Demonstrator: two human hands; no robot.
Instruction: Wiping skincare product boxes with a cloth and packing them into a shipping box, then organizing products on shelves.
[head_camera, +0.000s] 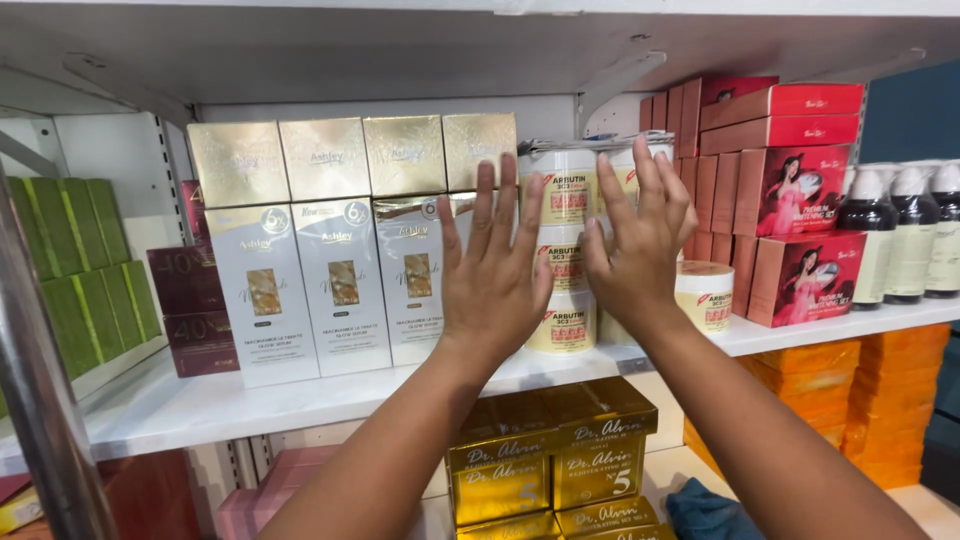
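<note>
In the head view, both hands are raised flat against goods on a white shelf (250, 400), backs toward the camera, so the palms and whatever they press are hidden. The left hand (493, 285) has its fingers spread wide and straight, pointing up; it covers the rightmost white-and-gold carton (415, 270) edge and the left side of a stack of cream jars (566, 255); whether it actually touches them cannot be told. The right hand (640, 245) is likewise open, fingers fanned upward, hiding most of a second jar column behind it; it grips nothing visible. The jar stack stands upright, three high, its long axis vertical, labels facing out, between the hands in the middle of the shelf. A lone jar (704, 296) sits just right of the right wrist. Red boxes (790, 190) stand further right, dark bottles (905, 235) are cut by the frame edge, and gold boxes (550, 455) lie partly behind the forearms below.
</note>
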